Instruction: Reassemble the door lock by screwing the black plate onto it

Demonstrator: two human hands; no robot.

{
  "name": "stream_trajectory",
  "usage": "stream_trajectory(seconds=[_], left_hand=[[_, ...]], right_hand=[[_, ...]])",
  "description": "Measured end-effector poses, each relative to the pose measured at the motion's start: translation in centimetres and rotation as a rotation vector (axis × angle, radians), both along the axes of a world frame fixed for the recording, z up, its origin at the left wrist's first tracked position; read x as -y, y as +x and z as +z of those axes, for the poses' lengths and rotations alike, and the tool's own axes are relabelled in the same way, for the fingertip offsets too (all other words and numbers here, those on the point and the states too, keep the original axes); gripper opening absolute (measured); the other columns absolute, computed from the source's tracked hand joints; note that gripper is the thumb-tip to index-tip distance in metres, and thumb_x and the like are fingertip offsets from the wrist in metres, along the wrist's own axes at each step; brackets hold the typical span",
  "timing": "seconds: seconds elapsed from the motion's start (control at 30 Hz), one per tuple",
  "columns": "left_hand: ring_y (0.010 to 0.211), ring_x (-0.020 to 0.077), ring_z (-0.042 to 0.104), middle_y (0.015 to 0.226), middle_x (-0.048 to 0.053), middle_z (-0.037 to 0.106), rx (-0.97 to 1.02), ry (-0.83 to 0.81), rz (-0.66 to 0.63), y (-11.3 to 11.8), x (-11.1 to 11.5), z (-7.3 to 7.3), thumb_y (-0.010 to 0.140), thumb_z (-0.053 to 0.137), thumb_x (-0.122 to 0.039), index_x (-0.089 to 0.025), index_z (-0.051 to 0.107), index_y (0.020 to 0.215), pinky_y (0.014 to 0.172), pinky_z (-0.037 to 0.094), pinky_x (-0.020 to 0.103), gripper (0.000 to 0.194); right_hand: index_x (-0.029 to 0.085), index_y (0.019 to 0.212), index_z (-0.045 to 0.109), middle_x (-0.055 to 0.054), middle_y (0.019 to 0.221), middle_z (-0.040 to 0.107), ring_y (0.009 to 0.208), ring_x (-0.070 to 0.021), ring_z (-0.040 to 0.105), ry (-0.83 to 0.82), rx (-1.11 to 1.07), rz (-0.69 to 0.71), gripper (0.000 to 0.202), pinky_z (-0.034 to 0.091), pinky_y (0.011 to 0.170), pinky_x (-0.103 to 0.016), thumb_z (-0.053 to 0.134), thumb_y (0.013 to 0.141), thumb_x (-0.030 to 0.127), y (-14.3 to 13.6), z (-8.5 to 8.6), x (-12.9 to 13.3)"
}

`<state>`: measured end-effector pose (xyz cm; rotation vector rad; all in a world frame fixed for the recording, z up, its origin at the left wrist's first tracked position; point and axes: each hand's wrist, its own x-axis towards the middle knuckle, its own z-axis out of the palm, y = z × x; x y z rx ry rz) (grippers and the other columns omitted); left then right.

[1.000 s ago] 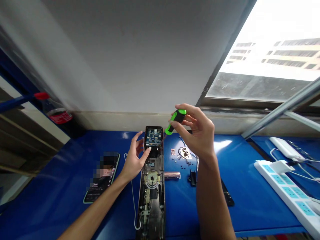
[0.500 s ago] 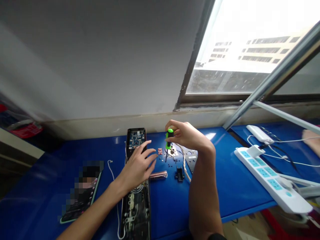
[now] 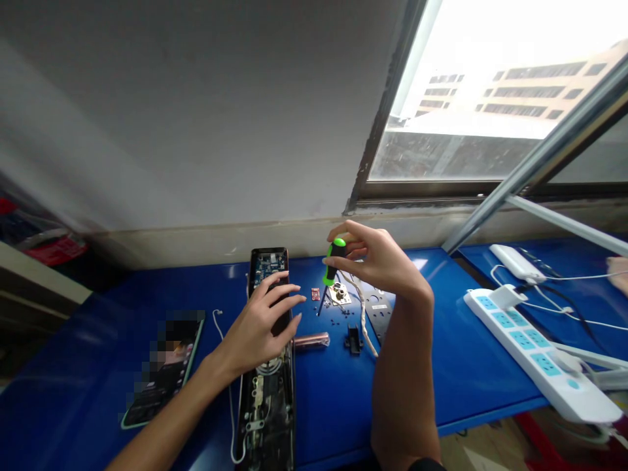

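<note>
In my right hand [image 3: 367, 256] is a green-and-black screwdriver [image 3: 335, 261], its shaft slanting down toward small dark screws [image 3: 336, 322] scattered on the blue table. My left hand [image 3: 262, 324] is spread over a long black device housing [image 3: 267, 418], covering its middle part; I cannot tell whether it touches. A blue circuit board [image 3: 267, 265] shows at the housing's far end. Near the screwdriver tip lie a small red circuit board [image 3: 315, 294] and a pale metal plate with a round part [image 3: 339, 294]. A copper-coloured cylinder [image 3: 313, 340] sits right of the housing, with a black plastic bracket [image 3: 353, 340] beyond it.
A phone [image 3: 167, 366] lies at left, beside a thin white cable [image 3: 219, 324]. At right are a flat dark plate [image 3: 377, 311], a white power strip [image 3: 540, 356] with plugs and a metal frame bar [image 3: 495, 196]. Another person's hand [image 3: 618, 271] appears at the right edge.
My right hand has tilted the screwdriver, and its tip has swung slightly left and nearer to me. My left hand stays over the housing with little movement. The view has shifted slightly.
</note>
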<state>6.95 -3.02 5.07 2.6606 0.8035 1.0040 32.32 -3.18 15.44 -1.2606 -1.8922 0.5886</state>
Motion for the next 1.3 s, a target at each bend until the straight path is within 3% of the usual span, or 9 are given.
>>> stream_trajectory(seconds=[0.17, 0.3, 0.47, 0.73, 0.93, 1.1, 1.3], left_hand=[[0.135, 0.0337, 0.047, 0.129, 0.009, 0.066, 0.137, 0.025, 0.035, -1.6, 0.3, -0.4, 0.086, 0.069, -0.017, -0.027, 0.064, 0.125, 0.110, 0.045, 0.061, 0.041], [0.129, 0.0317, 0.053, 0.121, 0.008, 0.071, 0.246, 0.049, 0.103, -2.3, 0.1, -1.2, 0.086, 0.070, -0.016, -0.026, 0.066, 0.121, 0.107, 0.048, 0.058, 0.036], [0.122, 0.0297, 0.059, 0.113, 0.006, 0.074, 0.325, 0.034, 0.176, -2.7, -0.4, -1.6, 0.087, 0.073, -0.022, -0.024, 0.070, 0.114, 0.104, 0.051, 0.057, 0.028], [0.114, 0.0250, 0.062, 0.097, 0.003, 0.077, 0.385, 0.038, 0.102, -3.0, -0.7, -1.6, 0.090, 0.071, -0.017, -0.024, 0.074, 0.104, 0.098, 0.053, 0.049, 0.017], [0.105, 0.0232, 0.065, 0.090, 0.001, 0.077, 0.390, 0.083, 0.131, -3.3, -0.7, -1.8, 0.090, 0.073, -0.022, -0.025, 0.074, 0.100, 0.093, 0.055, 0.044, 0.011], [0.096, 0.0204, 0.067, 0.088, -0.001, 0.077, 0.421, 0.186, 0.156, -3.5, -0.4, -1.6, 0.084, 0.080, -0.021, -0.026, 0.072, 0.100, 0.086, 0.058, 0.039, 0.018], [0.089, 0.0195, 0.068, 0.083, -0.002, 0.077, 0.456, 0.160, 0.193, -3.3, -0.3, -1.3, 0.083, 0.081, -0.025, -0.026, 0.074, 0.094, 0.081, 0.059, 0.038, 0.013]], right_hand=[[0.022, 0.104, 0.065, 0.001, 0.086, 0.071, 0.076, -0.0146, 0.070, 0.190, -0.222, -0.114, 0.030, 0.061, 0.068, -0.029, 0.078, 0.078, 0.030, -1.2, 0.8, 0.6], [0.024, 0.102, 0.064, 0.002, 0.081, 0.070, 0.069, -0.0128, 0.068, 0.278, -0.393, -0.165, 0.027, 0.058, 0.060, -0.026, 0.076, 0.079, 0.030, -2.9, 0.8, 0.2], [0.025, 0.104, 0.063, 0.002, 0.078, 0.067, 0.064, -0.0122, 0.065, 0.292, -0.376, -0.221, 0.025, 0.053, 0.055, -0.027, 0.073, 0.083, 0.033, -4.5, 0.4, -0.8], [0.024, 0.102, 0.063, 0.000, 0.081, 0.069, 0.070, -0.0146, 0.068, 0.251, -0.428, -0.184, 0.025, 0.060, 0.065, -0.031, 0.075, 0.082, 0.032, -5.9, 0.2, -1.2], [0.025, 0.104, 0.061, 0.000, 0.081, 0.068, 0.070, -0.0159, 0.070, 0.296, -0.453, -0.182, 0.024, 0.063, 0.066, -0.034, 0.073, 0.084, 0.031, -5.9, 0.1, -1.1], [0.025, 0.104, 0.061, -0.001, 0.083, 0.069, 0.073, -0.0169, 0.072, 0.323, -0.405, -0.154, 0.022, 0.065, 0.066, -0.034, 0.071, 0.085, 0.030, -5.8, 0.2, -0.9], [0.024, 0.102, 0.062, 0.001, 0.079, 0.067, 0.069, -0.0155, 0.069, 0.322, -0.453, -0.145, 0.021, 0.063, 0.064, -0.033, 0.072, 0.084, 0.027, -6.0, 0.4, -1.0]])
